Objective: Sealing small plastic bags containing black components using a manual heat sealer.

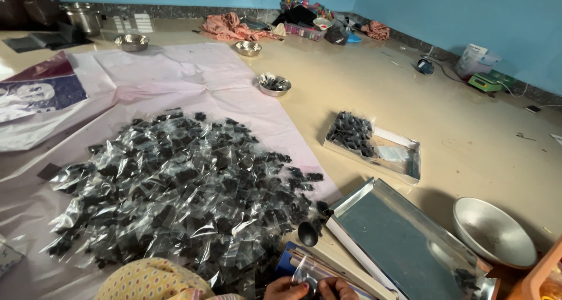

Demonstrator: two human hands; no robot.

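Observation:
At the bottom edge my left hand point(285, 289) and my right hand point(338, 288) are close together, both pinching a small clear plastic pouch point(307, 272). Only the fingertips show. Just above the pouch a black spoon point(308, 233) lies on the floor. To the left spreads a big heap of small clear pouches with black contents point(175, 189) on a pale pink sheet point(193, 77). Right of my hands sits a shiny rectangular metal tray point(398, 235) with a few black bits at its near corner.
A second metal tray point(404, 156) holds more black-filled pouches. A large steel bowl point(492, 232) sits at the right, with small steel bowls point(274, 84) further back. Cloths and clutter line the blue wall, with a green scale point(485, 82). Yellow patterned fabric point(152, 281) is at the bottom.

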